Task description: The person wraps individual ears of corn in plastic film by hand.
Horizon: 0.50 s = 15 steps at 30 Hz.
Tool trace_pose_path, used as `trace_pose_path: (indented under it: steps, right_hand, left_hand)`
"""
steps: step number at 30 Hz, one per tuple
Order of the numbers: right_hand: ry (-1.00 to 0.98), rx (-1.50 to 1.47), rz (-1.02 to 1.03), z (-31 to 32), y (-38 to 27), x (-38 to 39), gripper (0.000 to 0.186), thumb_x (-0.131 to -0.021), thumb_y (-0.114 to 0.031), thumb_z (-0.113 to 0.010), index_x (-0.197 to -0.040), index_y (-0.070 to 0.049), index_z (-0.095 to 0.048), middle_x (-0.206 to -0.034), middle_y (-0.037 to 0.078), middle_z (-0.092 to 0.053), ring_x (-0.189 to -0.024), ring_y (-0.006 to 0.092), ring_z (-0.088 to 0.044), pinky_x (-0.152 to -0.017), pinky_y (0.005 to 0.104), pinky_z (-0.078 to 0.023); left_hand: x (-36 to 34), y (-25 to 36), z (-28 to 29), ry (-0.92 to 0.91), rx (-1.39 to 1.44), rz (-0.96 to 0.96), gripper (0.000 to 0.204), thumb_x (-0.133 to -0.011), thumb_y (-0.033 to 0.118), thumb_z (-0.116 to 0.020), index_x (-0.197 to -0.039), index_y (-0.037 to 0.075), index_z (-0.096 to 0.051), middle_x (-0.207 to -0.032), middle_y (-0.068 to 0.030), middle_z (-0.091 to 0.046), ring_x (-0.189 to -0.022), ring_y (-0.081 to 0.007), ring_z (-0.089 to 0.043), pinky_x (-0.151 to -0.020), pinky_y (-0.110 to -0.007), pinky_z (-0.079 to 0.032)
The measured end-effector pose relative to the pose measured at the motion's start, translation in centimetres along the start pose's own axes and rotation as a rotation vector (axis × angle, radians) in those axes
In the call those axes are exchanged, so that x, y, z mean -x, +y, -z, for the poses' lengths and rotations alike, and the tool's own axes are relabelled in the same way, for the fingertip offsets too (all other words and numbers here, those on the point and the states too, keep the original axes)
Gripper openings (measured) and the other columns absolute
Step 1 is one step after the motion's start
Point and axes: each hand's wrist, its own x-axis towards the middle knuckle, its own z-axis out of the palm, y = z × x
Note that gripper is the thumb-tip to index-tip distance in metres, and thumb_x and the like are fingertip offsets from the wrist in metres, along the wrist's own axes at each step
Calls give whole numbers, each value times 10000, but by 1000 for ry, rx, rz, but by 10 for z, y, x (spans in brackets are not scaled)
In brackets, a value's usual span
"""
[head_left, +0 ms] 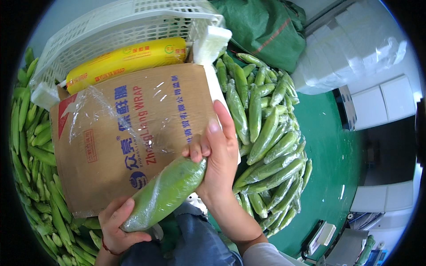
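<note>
A plump, long green vegetable point(166, 193) in clear cling film is held slantwise between my two hands, above the near edge of a brown cardboard box point(95, 177). My left hand point(116, 227) grips its lower left end, fingers on one side and thumb on the other. Around the upper right end my right hand point(220, 155) is closed, with some fingers curled over the tip. Scraps of clear film lie on the box top. A yellow printed roll of cling film point(128, 60) rests behind the box, in front of a white plastic crate point(146, 22).
Loose green vegetables point(42, 177) are heaped at the left. At the right lies a pile of film-wrapped ones point(270, 164) above the green floor point(330, 146). A green sack point(266, 31) and white packages in clear plastic point(346, 48) stand farther back.
</note>
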Motion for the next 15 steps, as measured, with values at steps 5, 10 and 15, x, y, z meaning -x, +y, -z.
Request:
trace_pose_path:
  steps: [5, 10, 15]
  right_hand:
    - [-24, 11, 44, 48, 15, 67, 906, -779, -348, -752, -1459, -96, -211, -1108, 134, -524, -942, 322, -609, -821, 478, -534]
    - [464, 659, 255, 164, -35, 30, 615, -954, -313, -565, -1464, -156, -258, -1346, 162, -424, -1160, 341, -485, -940, 477, -466]
    - [316, 1672, 773, 188, -87, 22, 579, -888, -58, -616, -1425, -35, -402, -1468, 226, -346, -1393, 380, -283, -1143, 466, -225]
  left_hand:
    - [-74, 46, -49, -158, -100, -222, 693, -694, 434, -819, -1301, 196, -582, -1178, -182, -581, -967, -305, -647, -790, -349, -545]
    - [-81, 50, -24, -306, -248, -280, 549, -742, 326, -783, -1239, 150, -631, -1254, -148, -551, -1027, -300, -615, -849, -375, -514]
    - [-36, 0, 16, -32, -601, 2, 525, -795, 189, -706, -1296, 97, -577, -1354, -181, -482, -1259, -369, -471, -1036, -449, -398]
